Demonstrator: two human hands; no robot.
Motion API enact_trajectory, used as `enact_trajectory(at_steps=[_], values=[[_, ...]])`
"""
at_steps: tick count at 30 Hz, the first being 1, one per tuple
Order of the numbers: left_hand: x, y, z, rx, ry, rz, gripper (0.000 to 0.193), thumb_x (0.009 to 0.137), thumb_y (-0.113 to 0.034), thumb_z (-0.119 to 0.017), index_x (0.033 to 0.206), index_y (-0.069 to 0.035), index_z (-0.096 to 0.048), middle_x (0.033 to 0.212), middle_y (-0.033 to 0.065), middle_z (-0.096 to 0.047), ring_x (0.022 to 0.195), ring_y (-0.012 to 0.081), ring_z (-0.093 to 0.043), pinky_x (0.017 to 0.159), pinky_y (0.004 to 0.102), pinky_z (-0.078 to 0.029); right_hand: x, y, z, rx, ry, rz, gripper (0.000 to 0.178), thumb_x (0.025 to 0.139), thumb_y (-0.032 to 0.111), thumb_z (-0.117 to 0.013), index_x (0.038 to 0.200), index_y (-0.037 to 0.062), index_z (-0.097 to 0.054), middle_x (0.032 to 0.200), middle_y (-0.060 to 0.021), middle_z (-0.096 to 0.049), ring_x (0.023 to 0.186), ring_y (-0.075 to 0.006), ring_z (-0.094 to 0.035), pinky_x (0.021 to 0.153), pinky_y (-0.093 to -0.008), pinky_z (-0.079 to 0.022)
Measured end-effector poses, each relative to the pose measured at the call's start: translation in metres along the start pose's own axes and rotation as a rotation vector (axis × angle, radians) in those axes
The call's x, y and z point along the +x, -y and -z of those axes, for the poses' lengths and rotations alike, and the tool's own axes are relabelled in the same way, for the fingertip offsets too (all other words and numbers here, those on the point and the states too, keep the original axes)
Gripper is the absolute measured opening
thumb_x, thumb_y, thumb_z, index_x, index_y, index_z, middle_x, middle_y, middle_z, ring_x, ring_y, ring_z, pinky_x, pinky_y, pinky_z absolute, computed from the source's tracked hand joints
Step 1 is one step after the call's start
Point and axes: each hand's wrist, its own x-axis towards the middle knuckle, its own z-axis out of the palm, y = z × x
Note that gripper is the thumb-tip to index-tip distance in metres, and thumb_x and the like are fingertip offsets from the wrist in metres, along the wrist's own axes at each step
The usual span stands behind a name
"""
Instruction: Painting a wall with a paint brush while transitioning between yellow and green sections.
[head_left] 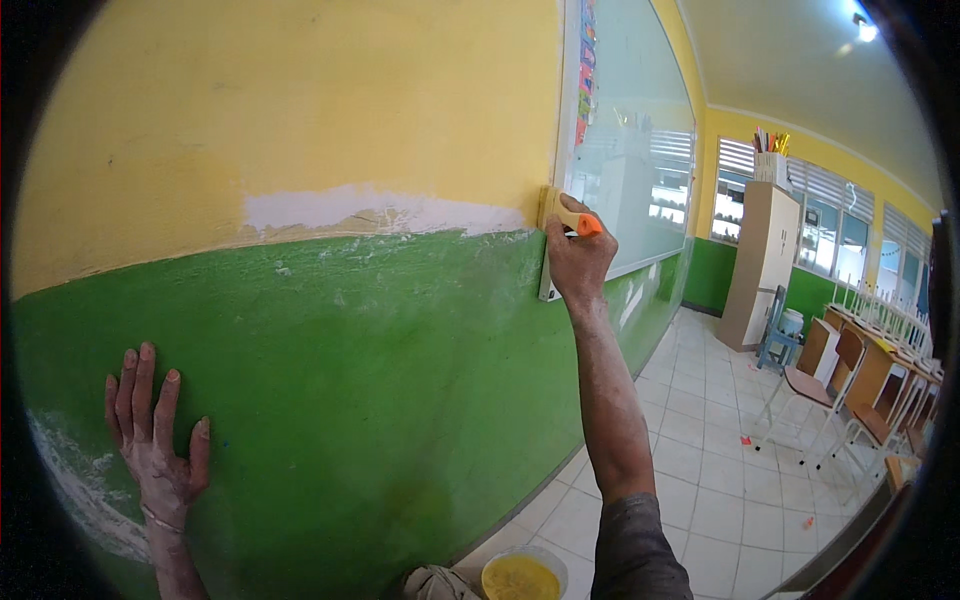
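My right hand [580, 255] reaches up to the edge of the whiteboard [630, 150], its fingers wrapped round a yellow hand tool with an orange end [588, 225]. The tool is against the wall beside the board's frame; its exact kind is hard to make out. A rough whitish patch [380, 212] runs leftward from it, along the line where yellow paint [300, 100] meets green paint [350, 350]. Low on the left, my left hand [155, 440] lies flat on the green wall, fingers spread and dusty, holding nothing.
Below me on the tiled floor [690, 460] stands a round container of yellow stuff [522, 578]. Chairs [810, 385] and desks line the right side. Farther back are a tall cabinet [762, 265] and a small blue chair [775, 335]. Whitish smears [85, 490] mark the lower-left wall.
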Motion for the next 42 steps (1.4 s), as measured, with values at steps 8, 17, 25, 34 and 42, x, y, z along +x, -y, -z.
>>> enact_trajectory(at_steps=[8, 17, 25, 34, 42], values=[[0.003, -0.002, 0.001, -0.003, 0.019, 0.024, 0.056, 0.091, -0.026, -0.059, 0.143, -0.012, -0.044, 0.156, 0.0142, -0.035, 0.146, 0.035, -0.028, 0.119, 0.0563, -0.018, -0.008, 0.013, -0.016, 0.003, 0.032, 0.048, 0.032, 0.085, 0.007, -0.069, 0.116, 0.0007, -0.069, 0.103, -0.0183, -0.07, 0.085, -0.0246, -0.071, 0.075, -0.0342, -0.057], [0.017, -0.007, 0.003, 0.033, 0.067, 0.025, 0.064, 0.091, -0.03, -0.06, 0.149, -0.014, -0.038, 0.161, 0.0144, -0.027, 0.149, 0.0358, -0.022, 0.121, 0.0552, -0.013, -0.012, 0.032, -0.016, 0.042, 0.062, 0.061, 0.033, 0.087, 0.007, -0.072, 0.118, -0.004, -0.066, 0.101, -0.0124, -0.072, 0.082, -0.0102, -0.066, 0.074, -0.0248, -0.056], [0.053, -0.027, -0.004, -0.081, 0.148, -0.063, 0.074, 0.084, -0.034, -0.067, 0.15, -0.014, -0.038, 0.163, 0.0131, -0.021, 0.151, 0.0339, -0.016, 0.122, 0.0514, -0.012, -0.016, 0.046, -0.015, 0.097, 0.054, 0.096, 0.03, 0.086, 0.005, -0.072, 0.114, -0.0036, -0.068, 0.103, -0.014, -0.072, 0.084, -0.013, -0.068, 0.075, -0.0264, -0.057], [0.091, -0.051, -0.023, -0.187, 0.019, -0.153, 0.063, 0.082, -0.033, -0.072, 0.139, -0.015, -0.051, 0.158, 0.0103, -0.029, 0.146, 0.0293, -0.026, 0.118, 0.0473, -0.023, 0.006, 0.032, 0.009, 0.194, -0.118, -0.042, 0.028, 0.086, 0.005, -0.071, 0.113, -0.0035, -0.069, 0.102, -0.0132, -0.073, 0.089, -0.0156, -0.07, 0.077, -0.0269, -0.057], [0.1, -0.061, -0.031, -0.178, -0.094, -0.104, 0.058, 0.08, -0.026, -0.073, 0.131, -0.01, -0.052, 0.15, 0.0128, -0.037, 0.137, 0.0339, -0.035, 0.109, 0.0513, -0.029, 0.002, 0.008, -0.017, 0.011, -0.045, -0.002, 0.031, 0.084, 0.005, -0.07, 0.115, -0.001, -0.069, 0.101, -0.0153, -0.072, 0.088, -0.0197, -0.071, 0.077, -0.031, -0.057]])
